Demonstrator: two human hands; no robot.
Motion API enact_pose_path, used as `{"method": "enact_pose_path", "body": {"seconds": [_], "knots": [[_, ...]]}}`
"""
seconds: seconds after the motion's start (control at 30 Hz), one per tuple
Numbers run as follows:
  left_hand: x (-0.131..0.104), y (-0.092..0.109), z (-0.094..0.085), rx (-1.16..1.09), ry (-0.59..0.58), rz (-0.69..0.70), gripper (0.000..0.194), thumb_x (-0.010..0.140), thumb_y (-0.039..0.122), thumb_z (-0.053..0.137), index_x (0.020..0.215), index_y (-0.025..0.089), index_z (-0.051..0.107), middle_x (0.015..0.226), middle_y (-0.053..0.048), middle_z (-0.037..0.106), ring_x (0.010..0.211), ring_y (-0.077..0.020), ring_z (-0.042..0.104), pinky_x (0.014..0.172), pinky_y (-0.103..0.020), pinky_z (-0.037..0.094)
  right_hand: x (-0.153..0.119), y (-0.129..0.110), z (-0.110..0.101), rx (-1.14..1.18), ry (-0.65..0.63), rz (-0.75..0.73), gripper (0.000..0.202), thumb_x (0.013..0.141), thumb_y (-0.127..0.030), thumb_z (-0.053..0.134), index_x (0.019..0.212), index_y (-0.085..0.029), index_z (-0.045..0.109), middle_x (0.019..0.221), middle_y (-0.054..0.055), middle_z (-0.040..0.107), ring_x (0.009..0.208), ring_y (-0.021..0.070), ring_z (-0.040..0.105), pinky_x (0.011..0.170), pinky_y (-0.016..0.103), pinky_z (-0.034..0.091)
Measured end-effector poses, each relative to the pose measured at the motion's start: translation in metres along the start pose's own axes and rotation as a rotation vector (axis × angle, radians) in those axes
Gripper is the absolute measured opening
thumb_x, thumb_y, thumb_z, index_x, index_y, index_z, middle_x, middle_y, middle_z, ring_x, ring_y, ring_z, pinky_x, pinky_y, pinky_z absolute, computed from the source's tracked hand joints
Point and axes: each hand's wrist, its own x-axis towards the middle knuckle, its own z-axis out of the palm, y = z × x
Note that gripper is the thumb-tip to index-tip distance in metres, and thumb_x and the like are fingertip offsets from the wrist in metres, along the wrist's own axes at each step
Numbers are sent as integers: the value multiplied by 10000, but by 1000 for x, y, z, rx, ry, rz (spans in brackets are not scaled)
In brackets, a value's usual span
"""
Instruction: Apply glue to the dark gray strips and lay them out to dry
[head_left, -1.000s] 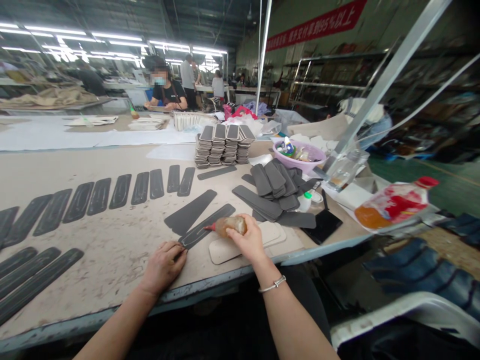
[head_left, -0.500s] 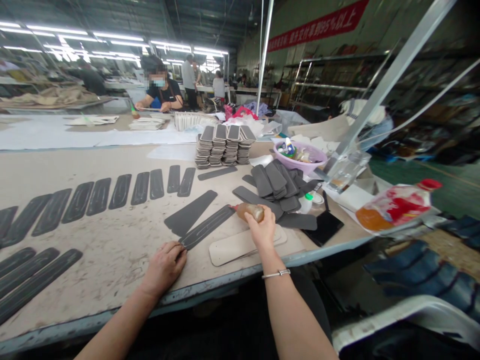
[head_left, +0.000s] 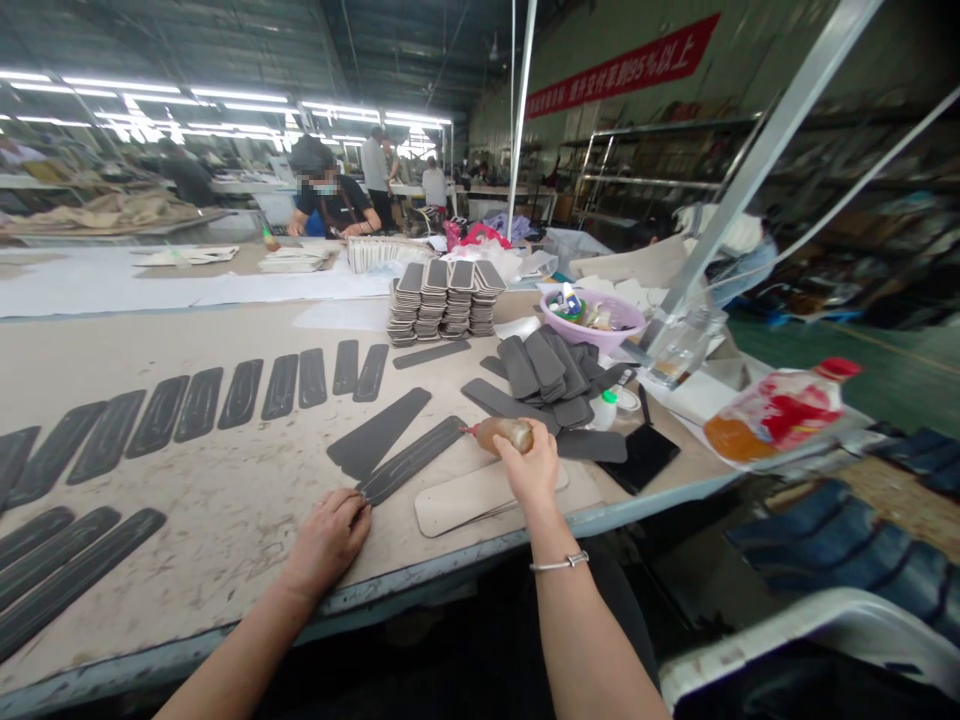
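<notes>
The gray strip (head_left: 412,462) lies flat on the table (head_left: 225,500), a shiny line along its face. The right hand (head_left: 534,470) is wrapped around a bottle (head_left: 504,436) at the strip's far end; whether the red tip (head_left: 467,429) touches the strip, I cannot tell. The left hand (head_left: 330,538) bends its fingers against the strip's near end, pinching or merely pressing, unclear which. Best, I'd judge, to keep the strip pinned, squeeze evenly and stay inside its edges, away from the pale pieces (head_left: 457,500) beside it.
</notes>
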Motion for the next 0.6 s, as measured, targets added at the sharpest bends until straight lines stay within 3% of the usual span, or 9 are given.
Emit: {"method": "enact_pose_path", "body": {"seconds": [0.2,0.3,0.4,0.5,0.6], "knots": [[0,2,-2,32,3,3,183,865,284,457,804,184,597,881,-74,620,859,-206,575,815,-341,482,-1,-2,-2,103,-67,62,415,625,-405,689,985,-222,590,912,40,581,834,226,547,779,354,434],[-1,3,-4,6,16,2,172,856,279,468,800,184,600,874,-70,628,848,-199,591,812,-327,488,-1,-5,-2,351,-101,155,453,622,-436,699,994,-205,579,872,22,604,741,192,555,653,298,452],[8,3,-10,-32,3,-6,160,854,261,461,804,191,596,871,-56,633,798,-172,608,751,-287,499,2,-9,-3,615,-42,293,512,623,-462,712,1033,-200,553,801,-10,598,577,127,505,478,219,389],[39,3,-26,-30,22,-14,166,848,260,451,779,191,586,852,-49,628,727,-149,605,680,-258,488,8,-11,-8,807,69,412,534,601,-454,745,1032,-217,537,759,-44,573,480,72,427,393,165,291],[98,4,-51,22,49,-18,189,827,266,449,714,186,578,811,-48,629,739,-156,599,688,-259,464,13,-14,-16,922,125,456,525,592,-439,762,1012,-234,523,725,-69,549,438,45,378,367,144,242]]}}
